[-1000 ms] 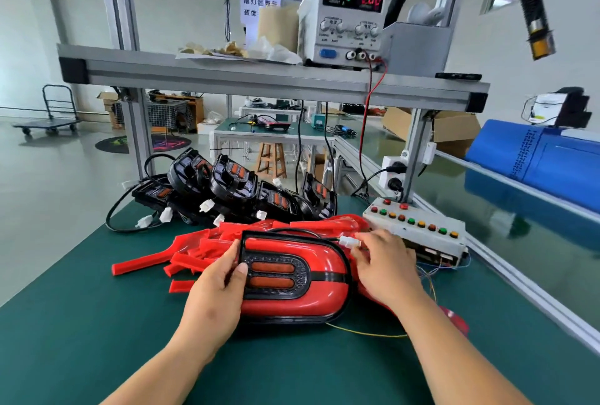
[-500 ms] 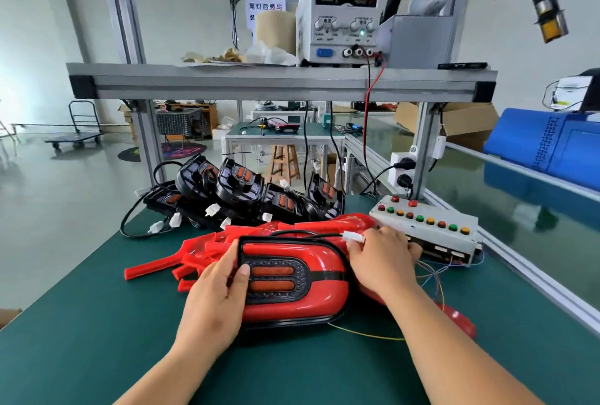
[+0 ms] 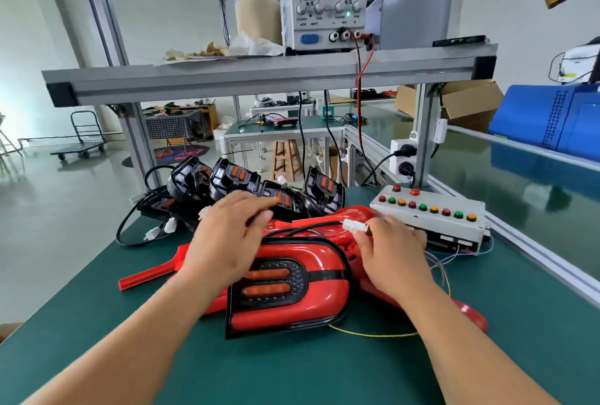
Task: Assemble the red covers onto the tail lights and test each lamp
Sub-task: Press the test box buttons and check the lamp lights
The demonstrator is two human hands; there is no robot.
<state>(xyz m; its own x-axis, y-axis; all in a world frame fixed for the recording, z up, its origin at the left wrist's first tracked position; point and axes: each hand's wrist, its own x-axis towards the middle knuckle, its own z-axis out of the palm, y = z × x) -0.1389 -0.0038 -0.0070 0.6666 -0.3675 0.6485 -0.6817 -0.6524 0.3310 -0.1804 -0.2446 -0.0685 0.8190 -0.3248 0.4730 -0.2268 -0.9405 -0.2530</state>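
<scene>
On the green bench [image 3: 81,323] lies the covered tail light [image 3: 302,304], the left hand [image 3: 224,239] spread open above the red covers [image 3: 146,274] behind it, holding nothing. The right hand [image 3: 389,252] pinches its white connector [image 3: 354,227]; pulling that lead could drag the unsteadied lamp.

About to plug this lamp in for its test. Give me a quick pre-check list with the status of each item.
1. Red cover seated on the tail light: looks flush where visible, ok.
2. White connector in hand: the right hand pinches it, ok.
3. Power supply set: display reads 12.00, current 0000, ok.
4. Lamp steadied: the left hand is open, fingers reaching past the lamp and gripping nothing, not ok.
5. Socket on the test box: hidden behind the right hand, cannot tell.
</scene>
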